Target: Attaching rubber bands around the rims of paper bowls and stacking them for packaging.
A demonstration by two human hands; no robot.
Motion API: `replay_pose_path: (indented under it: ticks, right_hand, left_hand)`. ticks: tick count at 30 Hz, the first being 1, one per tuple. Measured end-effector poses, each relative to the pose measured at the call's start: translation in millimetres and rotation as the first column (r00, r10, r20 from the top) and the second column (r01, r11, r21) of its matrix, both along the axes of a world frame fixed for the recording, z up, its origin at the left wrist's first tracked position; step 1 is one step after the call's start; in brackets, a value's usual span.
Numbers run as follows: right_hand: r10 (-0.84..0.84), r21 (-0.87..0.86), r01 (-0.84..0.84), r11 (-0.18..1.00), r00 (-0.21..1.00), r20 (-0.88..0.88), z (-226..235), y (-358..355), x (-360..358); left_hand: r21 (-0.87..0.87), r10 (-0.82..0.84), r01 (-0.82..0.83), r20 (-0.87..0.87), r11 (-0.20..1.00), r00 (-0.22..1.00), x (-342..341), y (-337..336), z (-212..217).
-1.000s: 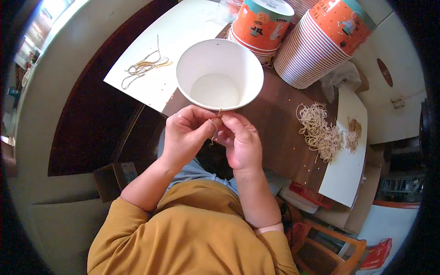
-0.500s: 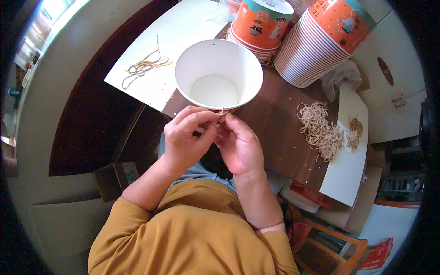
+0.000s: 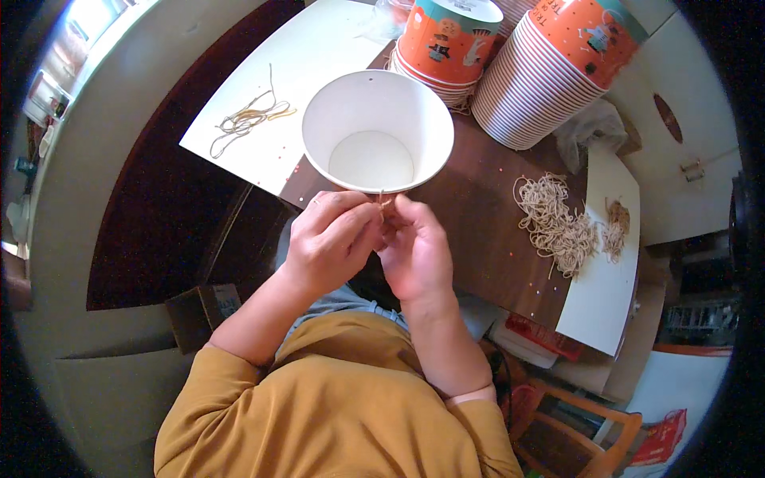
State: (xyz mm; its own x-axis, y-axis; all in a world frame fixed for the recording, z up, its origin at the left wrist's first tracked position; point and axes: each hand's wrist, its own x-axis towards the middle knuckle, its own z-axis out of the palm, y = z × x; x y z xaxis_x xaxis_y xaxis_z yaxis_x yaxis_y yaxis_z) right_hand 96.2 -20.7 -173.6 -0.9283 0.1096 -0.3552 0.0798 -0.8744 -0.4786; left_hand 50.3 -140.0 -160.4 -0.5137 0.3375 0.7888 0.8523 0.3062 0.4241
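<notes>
1. Drawn slightly closer together since a second ago: left hand (image 3: 331,243) and right hand (image 3: 414,251), fingertips now meeting just below the near rim of the white paper cup (image 3: 374,127); cup barely shifted.
2. Pinched between the fingertips of both hands: a short piece of tan string (image 3: 382,199), poking up against the cup's near rim.
3. Both hands curled tight around that string, knuckles up, touching one another.
4. Standing upright on the dark brown table (image 3: 478,215), mouth open, white inside, right in front of the hands.
5. Lying on a white sheet (image 3: 319,56) to the left of the cup: a loose bundle of strings (image 3: 247,119).
6. Stacked behind the cup: two piles of orange printed cups (image 3: 558,64).
7. Heaped to the right, partly on a second white sheet (image 3: 598,295): a tangle of pale strings (image 3: 554,223).
</notes>
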Motion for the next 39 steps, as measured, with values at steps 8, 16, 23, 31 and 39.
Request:
replay_pose_path:
  ticks: [8, 16, 23, 31, 39]
  right_hand:
    - [0.172, -0.013, -0.173, 0.985, 0.984, -0.047, -6.6, 20.7, -4.8]
    - [0.114, 0.301, -0.108, 0.947, 0.993, -0.002, -1.1, 26.9, -5.8]
    - [-0.117, 0.558, 0.158, 0.815, 0.987, -0.109, 13.1, 11.3, -0.1]
    - [-0.307, 0.891, 0.416, 0.183, 0.885, -0.350, 2.3, 25.8, 10.8]
    - [0.256, 0.540, 0.729, -0.421, 0.666, -0.700, 11.3, 23.5, 5.7]
  left_hand:
    - [0.094, -0.081, 0.072, 0.096, 0.993, 0.992, -1.9, -10.3, 4.0]
    - [0.242, -0.337, 0.253, 0.432, 0.937, 0.837, -1.6, -12.9, 5.1]
    - [0.862, -0.882, -0.192, 0.469, 0.470, -0.051, 24.1, -6.8, -3.1]
    - [0.511, -0.536, 0.171, 0.829, 0.842, 0.161, 9.0, -24.6, 19.2]
    - [0.122, -0.351, 0.383, 0.709, 0.915, 0.612, 25.7, -16.2, 56.2]
